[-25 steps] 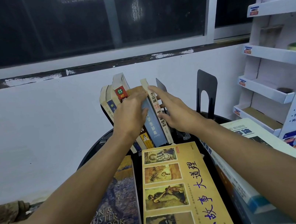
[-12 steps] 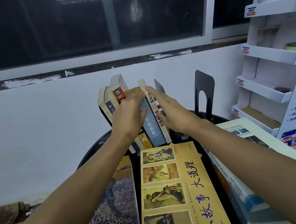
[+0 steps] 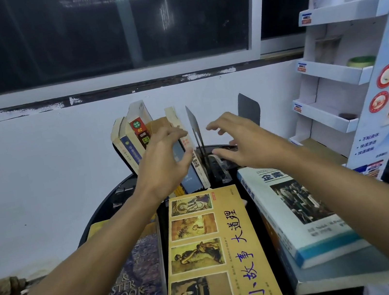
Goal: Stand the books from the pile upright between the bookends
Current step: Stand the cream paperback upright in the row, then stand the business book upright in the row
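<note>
Several upright books (image 3: 133,136) lean left at the back of a round black table (image 3: 101,208), against a thin black bookend (image 3: 195,131). A second black bookend (image 3: 248,108) stands further right. My left hand (image 3: 162,162) hovers in front of the standing books with spread fingers, holding nothing. My right hand (image 3: 240,140) is open, off the books, right of the thin bookend. Lying flat near me are a yellow book (image 3: 215,253), a dark writers' handbook (image 3: 129,290) and a white-and-blue book (image 3: 300,209) on a stack.
A white cardboard display rack (image 3: 344,72) with shelves stands at the right. A white wall and dark window are behind the table. Some clutter lies at the lower left (image 3: 2,290).
Both hands have let go of the upright books and drawn back and apart. The right hand moved right, past the thin bookend. The books stay standing.
</note>
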Motion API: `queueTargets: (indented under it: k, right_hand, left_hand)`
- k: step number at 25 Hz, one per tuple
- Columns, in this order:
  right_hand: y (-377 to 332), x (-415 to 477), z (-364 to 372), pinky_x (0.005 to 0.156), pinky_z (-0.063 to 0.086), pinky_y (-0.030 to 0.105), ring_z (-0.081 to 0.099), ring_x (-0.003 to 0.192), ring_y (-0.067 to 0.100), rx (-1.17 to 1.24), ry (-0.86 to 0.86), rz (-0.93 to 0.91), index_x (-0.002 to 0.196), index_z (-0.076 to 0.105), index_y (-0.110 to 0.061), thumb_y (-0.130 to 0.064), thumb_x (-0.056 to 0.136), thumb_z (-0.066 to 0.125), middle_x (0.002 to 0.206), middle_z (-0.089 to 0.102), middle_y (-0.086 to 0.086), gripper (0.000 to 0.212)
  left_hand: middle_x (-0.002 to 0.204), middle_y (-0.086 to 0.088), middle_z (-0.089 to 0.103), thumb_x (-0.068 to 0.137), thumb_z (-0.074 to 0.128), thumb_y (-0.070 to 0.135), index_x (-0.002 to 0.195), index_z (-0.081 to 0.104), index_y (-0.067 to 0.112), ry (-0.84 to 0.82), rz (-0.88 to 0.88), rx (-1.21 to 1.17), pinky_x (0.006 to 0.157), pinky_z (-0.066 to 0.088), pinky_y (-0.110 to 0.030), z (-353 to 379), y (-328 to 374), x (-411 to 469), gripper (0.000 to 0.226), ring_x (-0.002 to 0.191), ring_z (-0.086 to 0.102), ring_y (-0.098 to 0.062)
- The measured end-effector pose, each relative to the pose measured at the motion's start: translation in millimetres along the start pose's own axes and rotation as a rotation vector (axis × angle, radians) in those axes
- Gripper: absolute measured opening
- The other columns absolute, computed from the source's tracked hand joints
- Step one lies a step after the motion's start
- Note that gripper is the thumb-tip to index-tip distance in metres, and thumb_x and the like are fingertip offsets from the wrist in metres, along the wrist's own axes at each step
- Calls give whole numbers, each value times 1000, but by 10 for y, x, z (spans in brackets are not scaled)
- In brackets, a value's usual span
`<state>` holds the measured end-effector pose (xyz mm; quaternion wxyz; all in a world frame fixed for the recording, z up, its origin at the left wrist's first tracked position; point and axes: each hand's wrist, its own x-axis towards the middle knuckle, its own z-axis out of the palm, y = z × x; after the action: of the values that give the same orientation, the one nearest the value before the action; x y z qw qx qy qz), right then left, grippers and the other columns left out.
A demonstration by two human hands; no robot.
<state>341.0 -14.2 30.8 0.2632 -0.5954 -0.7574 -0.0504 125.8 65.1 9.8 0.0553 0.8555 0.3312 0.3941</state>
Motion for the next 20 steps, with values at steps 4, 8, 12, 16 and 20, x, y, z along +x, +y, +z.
queueTargets:
  k: [4,8,12,16,20]
  right_hand:
    - [248,-458,-299,94,51,35,53,109,9,-115,-106,133,132,56,-22,-48,94,63,119,52,-10,47]
    - [521,-937,-456,90,44,31,53,110,15,-186,-208,363,127,58,-18,-53,93,61,116,53,-5,49]
    - [726,-1303,-506,82,44,32,53,100,18,-277,-234,569,119,63,-16,-61,89,61,112,57,-2,54]
    - [734,-1472,-547,67,40,30,53,86,16,-201,-265,681,97,61,-16,-55,92,63,99,60,0,39]
    - [719,-1538,-519,54,33,24,52,71,4,-143,-274,707,89,62,-16,-55,94,61,84,59,-6,39]
  left_hand:
    - [128,4,65,96,65,39,125,68,20,-154,4,-72,99,52,-36,130,281,-146,35,117,59,-11]
    - [130,9,64,95,60,54,123,69,24,-341,0,-34,104,45,-34,327,503,-269,42,126,54,-11]
    - [137,9,61,90,52,70,131,64,28,-486,-23,49,111,39,-49,565,639,-345,59,135,44,-15]
    - [122,9,72,92,53,66,128,67,31,-509,-26,35,115,30,-47,758,746,-410,51,128,53,-14]
    - [99,12,76,93,54,63,115,73,32,-509,-27,-14,110,37,-50,844,774,-415,42,104,64,-11]
